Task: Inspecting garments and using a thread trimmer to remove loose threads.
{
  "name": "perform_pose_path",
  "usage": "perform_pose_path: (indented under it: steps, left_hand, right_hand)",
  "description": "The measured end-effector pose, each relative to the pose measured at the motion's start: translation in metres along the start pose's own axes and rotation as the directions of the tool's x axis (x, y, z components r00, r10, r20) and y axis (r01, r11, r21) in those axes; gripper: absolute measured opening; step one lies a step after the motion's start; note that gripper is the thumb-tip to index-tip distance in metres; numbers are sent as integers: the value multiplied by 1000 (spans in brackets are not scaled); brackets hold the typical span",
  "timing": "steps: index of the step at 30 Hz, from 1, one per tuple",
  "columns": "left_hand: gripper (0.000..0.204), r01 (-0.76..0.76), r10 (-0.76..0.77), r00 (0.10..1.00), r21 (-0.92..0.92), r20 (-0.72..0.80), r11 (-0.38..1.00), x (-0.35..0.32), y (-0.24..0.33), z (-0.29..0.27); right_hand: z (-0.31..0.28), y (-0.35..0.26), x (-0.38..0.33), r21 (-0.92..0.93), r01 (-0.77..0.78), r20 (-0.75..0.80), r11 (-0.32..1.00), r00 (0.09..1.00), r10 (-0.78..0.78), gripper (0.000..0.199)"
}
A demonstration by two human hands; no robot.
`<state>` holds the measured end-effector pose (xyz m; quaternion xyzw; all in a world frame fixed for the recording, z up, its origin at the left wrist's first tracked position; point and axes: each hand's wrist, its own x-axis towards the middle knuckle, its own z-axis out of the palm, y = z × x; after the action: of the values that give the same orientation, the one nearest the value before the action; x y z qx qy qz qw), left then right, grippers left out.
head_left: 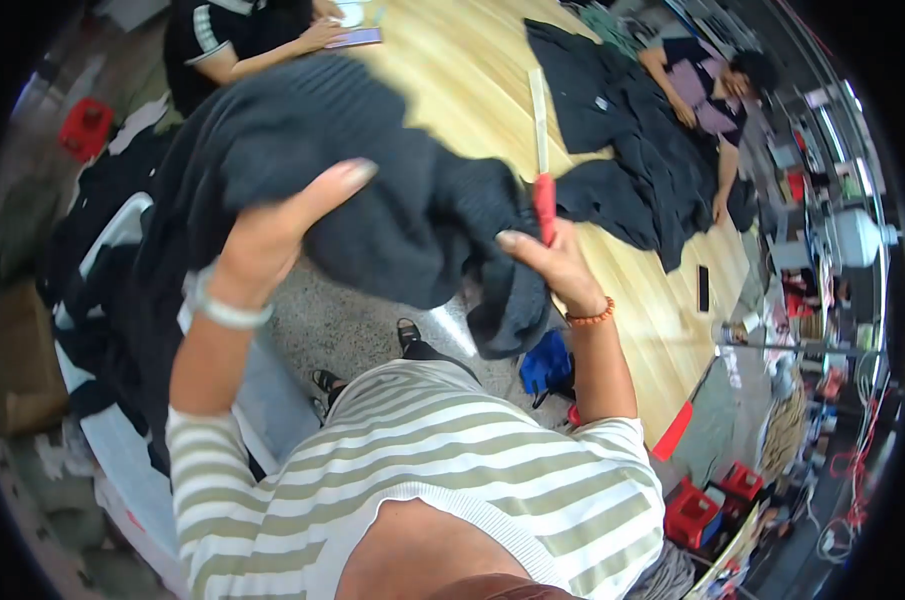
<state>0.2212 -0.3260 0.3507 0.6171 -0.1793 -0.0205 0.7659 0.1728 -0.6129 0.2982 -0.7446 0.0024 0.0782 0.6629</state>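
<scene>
A dark grey knit garment [372, 220] with ribbed parts hangs bunched between my two hands, above the floor at the table's near edge. My left hand [272, 235] grips its left part, the thumb lying over the cloth. At the garment's narrower right end, my right hand [562, 265] is closed on the knit. A red-handled tool [544, 205] with a long, straight, pale blade also rises from my right hand, pointing away from me. Its exact kind is unclear, and the cloth hides most of my fingers.
The wooden table [642, 325] bears another dark garment [622, 140] and a black phone [703, 288]. One person [697, 85] sits at its far right, another [237, 45] at the far left. Dark clothes [102, 230] are piled at left; red stools [692, 512] stand lower right.
</scene>
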Motion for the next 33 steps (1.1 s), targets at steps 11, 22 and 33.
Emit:
perform_pose_path:
  steps: [11, 22, 33]
  left_hand:
    - [40, 275, -296, 940, -134, -169, 952, 210, -66, 177]
    - [32, 553, -193, 615, 243, -765, 797, -180, -220, -148]
    - [58, 973, 157, -139, -106, -978, 204, -551, -185, -233]
  right_hand:
    - [-237, 19, 53, -770, -542, -638, 336, 657, -402, 75]
    - [22, 168, 62, -950, 104, 190, 295, 941, 281, 36]
    - [378, 111, 58, -285, 864, 936, 416, 344, -73, 23]
